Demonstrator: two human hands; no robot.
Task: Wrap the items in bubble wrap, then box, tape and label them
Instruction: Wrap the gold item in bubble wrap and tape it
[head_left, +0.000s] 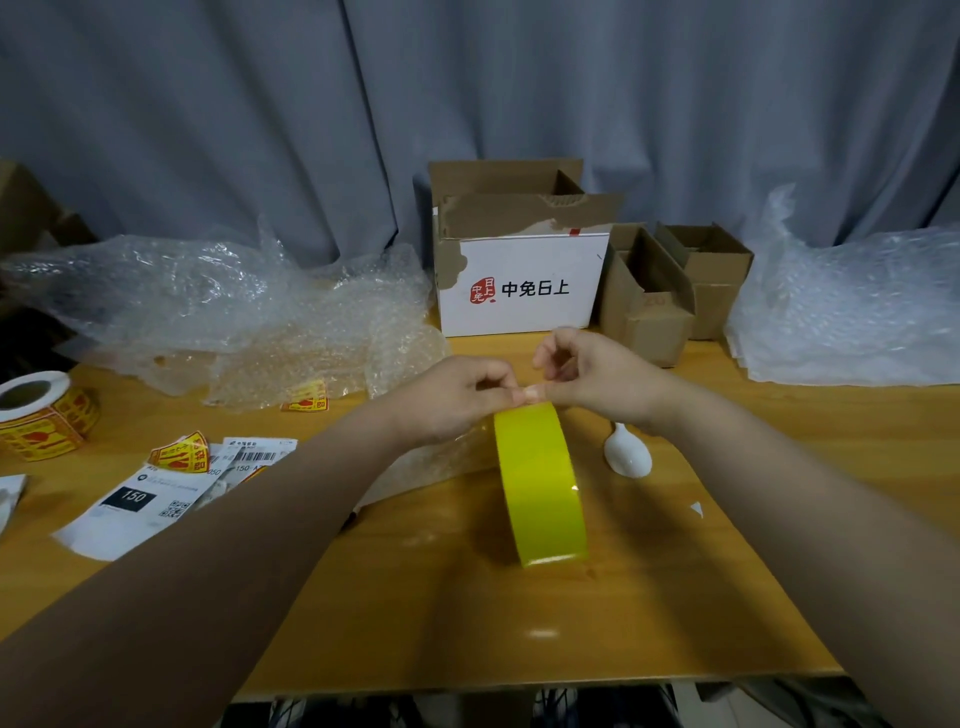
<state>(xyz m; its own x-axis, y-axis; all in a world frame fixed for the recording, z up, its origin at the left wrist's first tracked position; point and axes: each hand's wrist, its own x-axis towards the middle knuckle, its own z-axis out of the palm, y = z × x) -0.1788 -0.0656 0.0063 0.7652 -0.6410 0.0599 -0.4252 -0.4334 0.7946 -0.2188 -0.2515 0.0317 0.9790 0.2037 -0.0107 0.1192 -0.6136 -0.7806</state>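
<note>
A yellow roll of tape (540, 483) stands on its edge in the middle of the wooden table (675, 597). My left hand (457, 402) and my right hand (597, 379) meet at the top of the roll, thumbs and fingertips pinching at its tape. Behind the roll, under my left hand, lies a piece of bubble wrap (436, 460). A white spoon (626, 452) lies just right of the roll. At the back stands a white box (524, 283) with its flaps open.
Crumpled bubble wrap (223, 306) covers the back left and another heap (852, 306) the back right. Small brown cartons (670, 291) stand beside the white box. A sticker roll (41, 415), loose stickers (179, 452) and shipping labels (140, 499) lie at the left.
</note>
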